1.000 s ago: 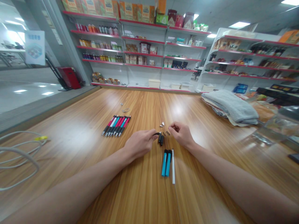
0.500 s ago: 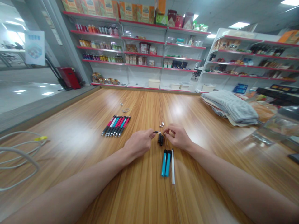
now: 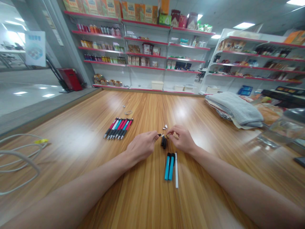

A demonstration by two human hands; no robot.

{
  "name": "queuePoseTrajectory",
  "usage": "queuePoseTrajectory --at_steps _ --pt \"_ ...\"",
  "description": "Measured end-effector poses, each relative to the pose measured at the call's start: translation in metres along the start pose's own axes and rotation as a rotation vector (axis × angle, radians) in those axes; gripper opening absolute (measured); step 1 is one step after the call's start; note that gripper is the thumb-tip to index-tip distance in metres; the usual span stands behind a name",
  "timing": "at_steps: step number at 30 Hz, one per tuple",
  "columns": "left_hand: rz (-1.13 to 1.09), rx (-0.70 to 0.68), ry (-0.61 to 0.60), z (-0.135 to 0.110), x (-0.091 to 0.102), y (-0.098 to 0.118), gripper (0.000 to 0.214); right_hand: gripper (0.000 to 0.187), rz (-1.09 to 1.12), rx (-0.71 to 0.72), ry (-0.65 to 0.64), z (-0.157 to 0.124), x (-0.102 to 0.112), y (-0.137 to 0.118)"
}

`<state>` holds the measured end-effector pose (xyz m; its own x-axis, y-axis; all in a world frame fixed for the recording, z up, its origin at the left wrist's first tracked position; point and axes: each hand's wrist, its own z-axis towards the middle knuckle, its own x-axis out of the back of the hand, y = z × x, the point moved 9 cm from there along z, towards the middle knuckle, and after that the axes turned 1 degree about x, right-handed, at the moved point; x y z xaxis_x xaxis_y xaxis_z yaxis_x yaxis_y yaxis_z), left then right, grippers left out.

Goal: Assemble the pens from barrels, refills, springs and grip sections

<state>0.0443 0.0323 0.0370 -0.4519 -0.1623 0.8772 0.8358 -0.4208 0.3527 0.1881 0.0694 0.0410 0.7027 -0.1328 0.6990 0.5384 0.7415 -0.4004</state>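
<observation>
My left hand [image 3: 144,143] pinches a small dark pen part [image 3: 159,135], most of it hidden in the fingers, with a pale tip pointing right. Just across from it, my right hand [image 3: 180,137] has thumb and forefinger drawn together low over the table; whatever they hold is too small to make out. Between the hands lie black pen grips [image 3: 164,142], with small silver pen tips [image 3: 165,127] behind them. Closer to me, two blue pen barrels [image 3: 169,167] with black ends lie side by side, next to thin white refills [image 3: 176,171].
Left of my hands, several assembled pens [image 3: 118,128] lie in a row, with a small ring [image 3: 128,112] behind them. A white cable [image 3: 21,159] coils at the left. Folded cloth [image 3: 235,108] and a clear jar [image 3: 274,130] stand right. Stocked shelves [image 3: 147,66] rise beyond the wooden table [image 3: 143,197].
Both hands stay almost in place. My left hand shifts very slightly, and my right fingers move a little. The parts on the table lie as before.
</observation>
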Motion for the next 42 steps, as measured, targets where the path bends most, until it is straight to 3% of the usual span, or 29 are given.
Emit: queuePoseTrajectory --at_steps 4,7,9,12,15,18,27,31,37,40,42 --pt "-0.026 0.004 -0.007 0.000 0.000 0.000 0.024 0.017 -0.047 -0.007 0.016 0.002 0.000 0.004" --pt "-0.156 0.025 0.076 0.000 0.005 -0.003 0.024 0.025 -0.066 0.043 -0.027 0.006 -0.005 0.005" --pt "-0.389 0.045 0.202 -0.002 0.015 -0.008 0.025 0.031 -0.079 0.086 -0.082 0.008 -0.012 0.005" --pt "-0.908 0.081 0.417 -0.006 0.026 -0.021 0.027 0.033 -0.106 0.121 -0.158 0.010 -0.021 0.007" --pt "-1.204 0.086 0.525 -0.007 0.029 -0.028 0.028 0.032 -0.114 0.123 -0.175 0.010 -0.025 0.010" --pt "-1.224 0.086 0.498 -0.003 0.027 -0.028 0.028 0.031 -0.108 0.124 -0.171 0.009 -0.025 0.009" --pt "-1.125 0.075 0.230 0.004 0.013 -0.013 0.032 0.027 -0.131 0.132 -0.165 0.009 -0.022 0.004" --pt "-1.084 0.040 0.255 0.003 0.015 -0.010 0.032 0.028 -0.135 0.135 -0.187 0.009 -0.024 0.002" --pt "-1.131 0.081 0.403 -0.003 0.018 -0.022 0.027 0.028 -0.139 0.115 -0.215 0.009 -0.029 0.007" --pt "-1.240 0.131 0.354 0.001 0.010 -0.026 0.027 0.028 -0.140 0.116 -0.219 0.009 -0.030 0.007" --pt "-1.395 0.236 0.289 0.004 -0.003 -0.032 0.027 0.028 -0.137 0.126 -0.219 0.009 -0.029 0.005"
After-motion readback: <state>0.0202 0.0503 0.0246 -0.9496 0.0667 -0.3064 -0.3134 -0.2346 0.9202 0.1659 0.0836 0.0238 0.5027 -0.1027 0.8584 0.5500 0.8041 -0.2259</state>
